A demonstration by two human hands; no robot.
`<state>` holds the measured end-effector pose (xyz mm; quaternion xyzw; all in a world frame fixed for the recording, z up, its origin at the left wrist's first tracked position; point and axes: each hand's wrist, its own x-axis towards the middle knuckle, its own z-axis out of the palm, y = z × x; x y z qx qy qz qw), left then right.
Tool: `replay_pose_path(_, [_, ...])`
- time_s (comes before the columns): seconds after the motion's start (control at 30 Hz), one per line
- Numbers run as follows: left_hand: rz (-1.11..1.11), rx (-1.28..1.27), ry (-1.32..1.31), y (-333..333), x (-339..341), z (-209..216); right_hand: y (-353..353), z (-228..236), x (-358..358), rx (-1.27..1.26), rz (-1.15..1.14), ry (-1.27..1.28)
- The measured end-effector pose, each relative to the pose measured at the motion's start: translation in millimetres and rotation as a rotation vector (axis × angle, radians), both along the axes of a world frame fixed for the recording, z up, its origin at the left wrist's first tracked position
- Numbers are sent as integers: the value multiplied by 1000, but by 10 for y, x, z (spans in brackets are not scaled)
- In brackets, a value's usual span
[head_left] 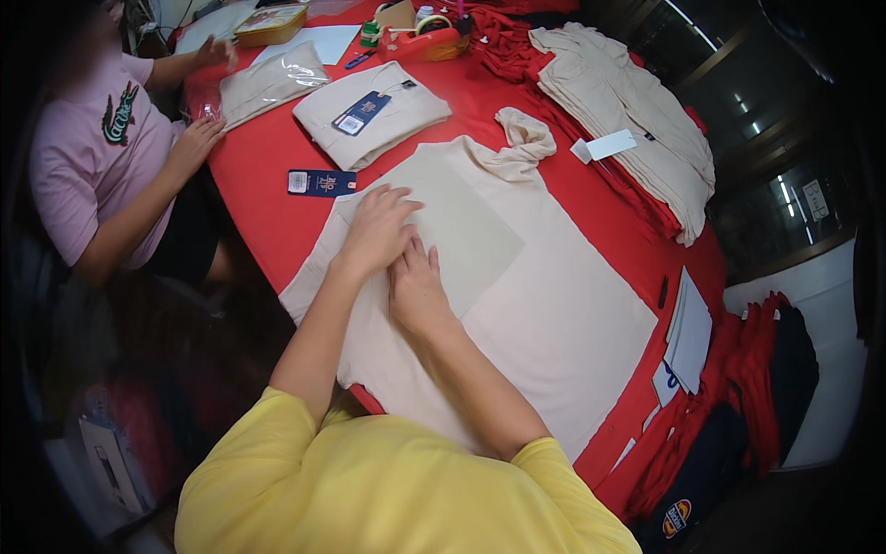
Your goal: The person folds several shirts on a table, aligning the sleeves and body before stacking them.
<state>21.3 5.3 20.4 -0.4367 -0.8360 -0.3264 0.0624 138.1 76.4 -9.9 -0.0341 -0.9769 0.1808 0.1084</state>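
At the left edge of the red-covered table [247, 208], a co-worker's hand [196, 148] was beside a clear bag [293, 74] with a folded cream cloth inside. A little to the right, near the same edge, lay a loose navy tag [320, 183], and behind it a folded cream garment [411, 103] carried another navy tag. The person's left hand [377, 231] lay palm down, its fingers apart, upon the left part of a pale grey-green sheet [471, 226]. The right hand [423, 294] was just beside it, palm down too, with fingers stretched and close together; neither hand was clamped on anything. The sheet rested flat on a spread cream garment [554, 332], which reached from the left edge of the surface towards the right one. Near the far right corner was a pile of cream garments [632, 102], with a white tag [611, 145] on it. Along the right edge lay a dark pen [664, 292] and, closer to the person, some white cards [692, 332].
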Motion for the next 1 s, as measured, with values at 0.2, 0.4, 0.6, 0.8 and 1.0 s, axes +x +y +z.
replay_pose_path(0.2, [76,-92,39,351,-249,-206,168,176,156,-256,-8,113])
replay_pose_path(0.4, [90,-72,5,352,-274,-243,1354,334,-13,-130,-348,363])
replay_pose_path(0.6, [82,-68,-33,348,-308,-266,2193,347,-567,83,-674,310])
replay_pose_path(0.8, [90,-52,10,420,-269,-252,2543,362,-693,79,-761,35])
replay_pose_path(1.0, [125,-26,28,265,-306,-329,1424,1507,-286,-455,43,-133])
